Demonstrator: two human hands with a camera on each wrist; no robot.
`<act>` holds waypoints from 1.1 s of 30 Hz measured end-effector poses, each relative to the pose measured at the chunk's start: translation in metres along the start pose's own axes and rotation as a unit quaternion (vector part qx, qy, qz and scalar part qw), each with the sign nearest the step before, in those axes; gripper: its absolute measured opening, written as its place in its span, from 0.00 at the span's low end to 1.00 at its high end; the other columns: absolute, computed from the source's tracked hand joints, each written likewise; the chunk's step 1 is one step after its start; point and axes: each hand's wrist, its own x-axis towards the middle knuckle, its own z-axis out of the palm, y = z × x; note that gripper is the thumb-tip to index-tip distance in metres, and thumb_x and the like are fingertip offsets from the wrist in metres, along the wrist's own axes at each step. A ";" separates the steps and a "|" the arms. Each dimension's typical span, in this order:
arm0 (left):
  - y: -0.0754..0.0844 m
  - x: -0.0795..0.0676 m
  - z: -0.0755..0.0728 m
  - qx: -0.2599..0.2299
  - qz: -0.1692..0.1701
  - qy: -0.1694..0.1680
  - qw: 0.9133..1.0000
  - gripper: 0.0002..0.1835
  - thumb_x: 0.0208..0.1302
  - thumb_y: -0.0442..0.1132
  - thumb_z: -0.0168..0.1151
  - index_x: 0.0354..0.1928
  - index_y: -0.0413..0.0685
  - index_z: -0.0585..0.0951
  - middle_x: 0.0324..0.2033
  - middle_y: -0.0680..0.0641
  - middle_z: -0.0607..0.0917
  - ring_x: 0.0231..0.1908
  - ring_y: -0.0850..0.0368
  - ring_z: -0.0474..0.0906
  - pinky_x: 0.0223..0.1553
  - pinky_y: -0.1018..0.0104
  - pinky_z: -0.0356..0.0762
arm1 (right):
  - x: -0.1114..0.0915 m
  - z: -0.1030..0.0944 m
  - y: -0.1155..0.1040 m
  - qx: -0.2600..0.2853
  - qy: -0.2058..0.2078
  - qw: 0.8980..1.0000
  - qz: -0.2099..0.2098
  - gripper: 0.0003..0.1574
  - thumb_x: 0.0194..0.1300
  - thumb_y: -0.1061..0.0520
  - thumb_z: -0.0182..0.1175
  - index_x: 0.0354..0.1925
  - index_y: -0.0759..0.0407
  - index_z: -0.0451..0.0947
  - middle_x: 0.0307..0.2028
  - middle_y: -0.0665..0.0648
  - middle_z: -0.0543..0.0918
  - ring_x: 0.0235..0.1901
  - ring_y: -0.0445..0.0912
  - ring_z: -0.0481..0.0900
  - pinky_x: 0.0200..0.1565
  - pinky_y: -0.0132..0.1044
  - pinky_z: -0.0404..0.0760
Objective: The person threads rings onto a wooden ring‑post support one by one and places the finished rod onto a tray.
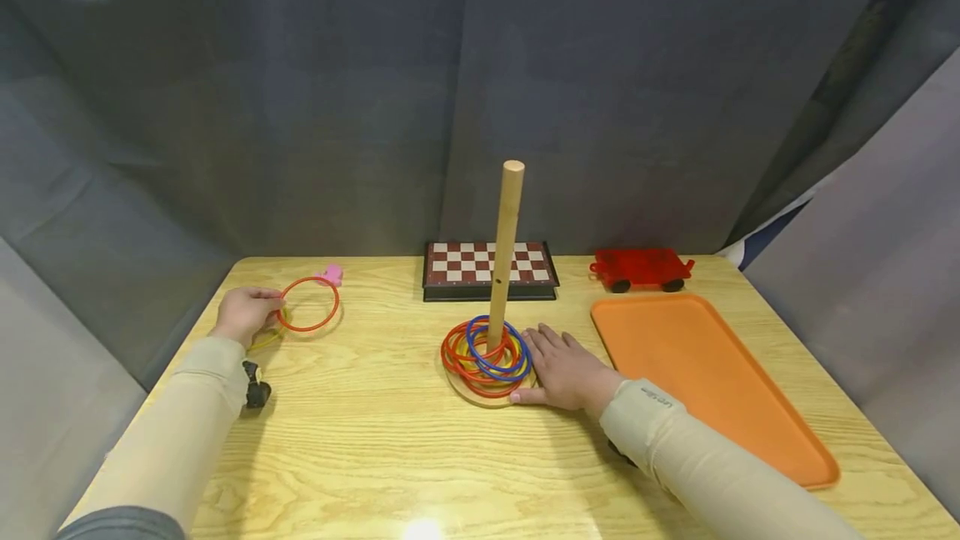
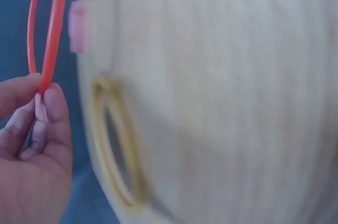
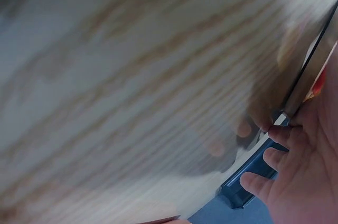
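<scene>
At the table's left my left hand (image 1: 249,315) pinches a red ring (image 1: 335,303) between thumb and fingers, held up off the surface. Below it a yellow ring (image 2: 119,145) lies on the table, partly hidden by the hand in the head view. In the middle stands a wooden peg (image 1: 506,248) on a round base (image 1: 472,395). Several red, yellow and blue rings (image 1: 468,348) lie piled around the foot of the peg. My right hand (image 1: 564,369) rests with fingers spread at the right edge of that base, holding nothing.
Behind the peg lies a chessboard box (image 1: 457,273). A small pink toy (image 1: 333,275) sits at the back left, close to the red ring. To the right are an orange tray (image 1: 697,365) and a red toy wagon (image 1: 641,267). Grey curtain hangs behind the table.
</scene>
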 end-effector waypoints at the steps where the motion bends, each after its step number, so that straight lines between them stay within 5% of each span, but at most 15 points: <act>1: 0.005 -0.001 0.000 -0.009 0.005 0.002 1.000 0.21 0.74 0.32 0.59 0.63 0.23 0.75 0.43 0.41 0.84 0.29 0.67 0.79 0.36 0.70 0.85 | 0.000 0.000 0.000 -0.002 0.000 1.000 0.000 0.67 0.70 0.21 0.50 0.79 0.71 0.50 0.77 0.69 0.57 0.77 0.65 0.50 0.72 0.64 0.59; 10: 0.083 -0.011 0.002 -0.039 0.062 -0.011 0.997 0.20 0.77 0.33 0.57 0.64 0.26 0.75 0.54 0.34 0.78 0.33 0.68 0.79 0.40 0.76 0.83 | 0.000 -0.003 0.000 0.001 0.003 1.000 0.006 0.67 0.69 0.20 0.51 0.79 0.71 0.51 0.77 0.69 0.57 0.77 0.65 0.50 0.72 0.65 0.59; 21: 0.180 -0.034 0.022 -0.097 0.125 -0.043 0.986 0.19 0.76 0.34 0.61 0.63 0.31 0.77 0.46 0.46 0.79 0.36 0.63 0.81 0.41 0.74 0.83 | 0.005 0.008 0.003 -0.010 -0.007 1.000 0.005 0.70 0.67 0.16 0.45 0.80 0.68 0.48 0.79 0.68 0.53 0.78 0.64 0.48 0.73 0.63 0.57; 26: 0.222 -0.051 0.040 -0.156 0.148 -0.070 0.974 0.17 0.74 0.32 0.63 0.60 0.31 0.78 0.42 0.49 0.81 0.36 0.63 0.81 0.42 0.73 0.83 | 0.008 0.014 0.006 -0.022 0.005 1.000 0.003 0.71 0.67 0.15 0.44 0.81 0.68 0.46 0.80 0.67 0.50 0.78 0.63 0.47 0.73 0.62 0.58; 33: 0.271 -0.076 0.071 -0.253 0.177 -0.113 0.944 0.11 0.71 0.28 0.64 0.53 0.32 0.82 0.40 0.46 0.82 0.36 0.58 0.80 0.41 0.70 0.82 | 0.009 0.015 0.006 -0.025 0.008 1.000 0.002 0.70 0.67 0.16 0.46 0.81 0.68 0.46 0.80 0.67 0.49 0.78 0.64 0.47 0.73 0.63 0.58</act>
